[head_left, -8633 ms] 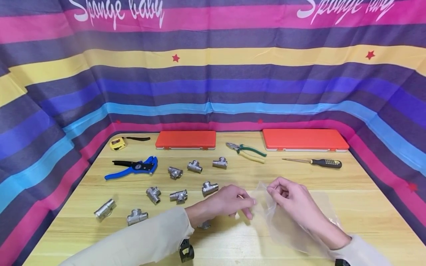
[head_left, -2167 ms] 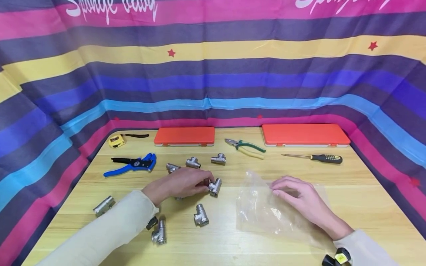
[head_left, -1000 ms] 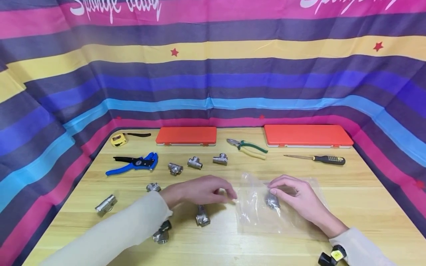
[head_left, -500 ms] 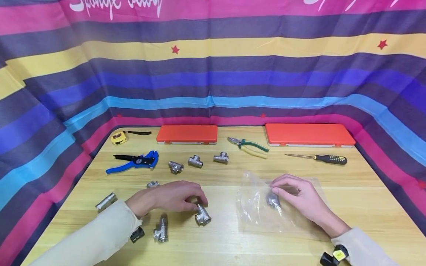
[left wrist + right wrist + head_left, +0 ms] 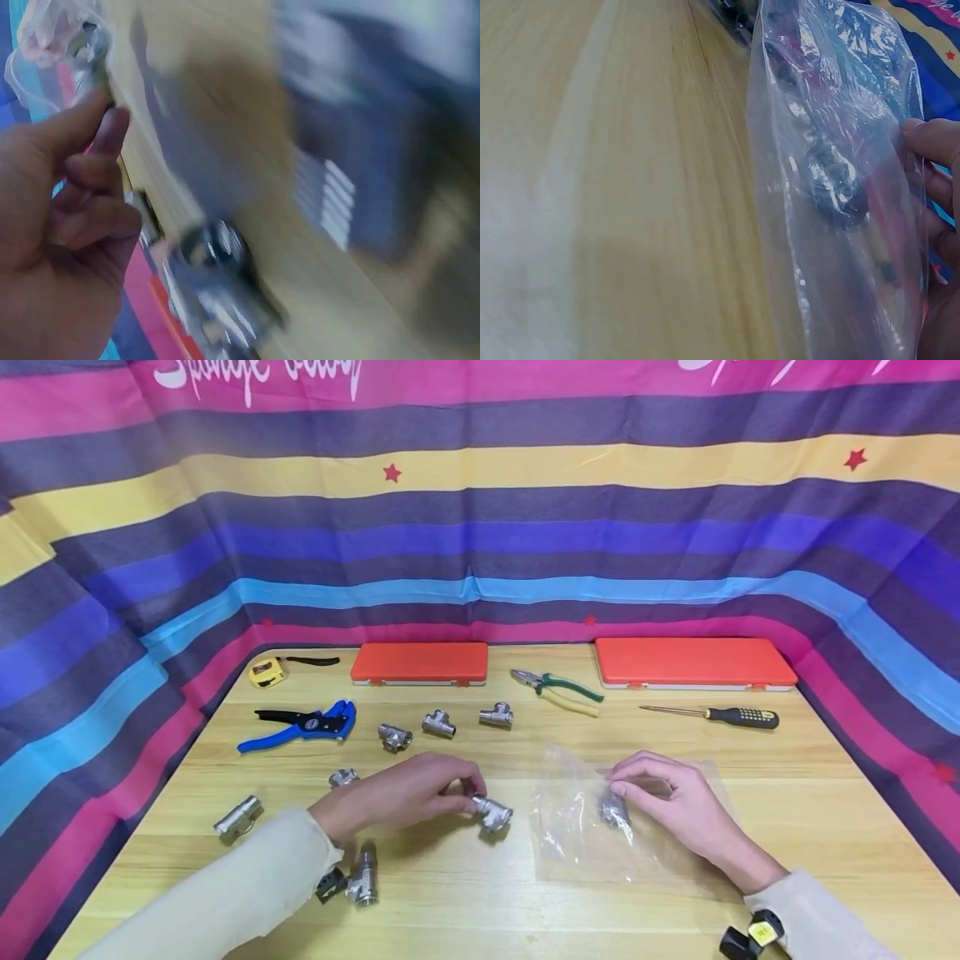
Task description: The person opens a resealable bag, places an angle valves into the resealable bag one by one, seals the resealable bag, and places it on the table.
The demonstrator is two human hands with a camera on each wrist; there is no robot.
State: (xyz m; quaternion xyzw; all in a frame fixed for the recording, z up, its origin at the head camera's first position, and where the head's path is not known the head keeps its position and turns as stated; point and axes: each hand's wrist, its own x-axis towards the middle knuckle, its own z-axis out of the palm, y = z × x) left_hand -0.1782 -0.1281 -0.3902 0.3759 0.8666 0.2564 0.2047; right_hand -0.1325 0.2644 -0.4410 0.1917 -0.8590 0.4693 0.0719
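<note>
My left hand (image 5: 420,789) pinches one end of a silver metal tee pipe fitting (image 5: 492,815) just above the table, left of the bag. In the left wrist view that fitting (image 5: 90,51) shows beyond my fingertips, with the bag behind it. My right hand (image 5: 675,802) holds a clear plastic bag (image 5: 566,835) by its upper part, thumb against the film. Inside the bag lies another tee fitting (image 5: 615,810), also seen through the film in the right wrist view, where the bag (image 5: 780,225) fills the right side.
Several more tee fittings lie on the left, among them one by my left sleeve (image 5: 363,878) and one farther out (image 5: 238,818). Along the back are a tape measure (image 5: 267,672), blue wire strippers (image 5: 307,725), two red cases (image 5: 420,663), pliers (image 5: 555,691) and a screwdriver (image 5: 742,717).
One tee fitting went into the bag earlier. My left hand then came back left, took hold of another fitting and has lifted it rightward. My right hand keeps its place at the bag.
</note>
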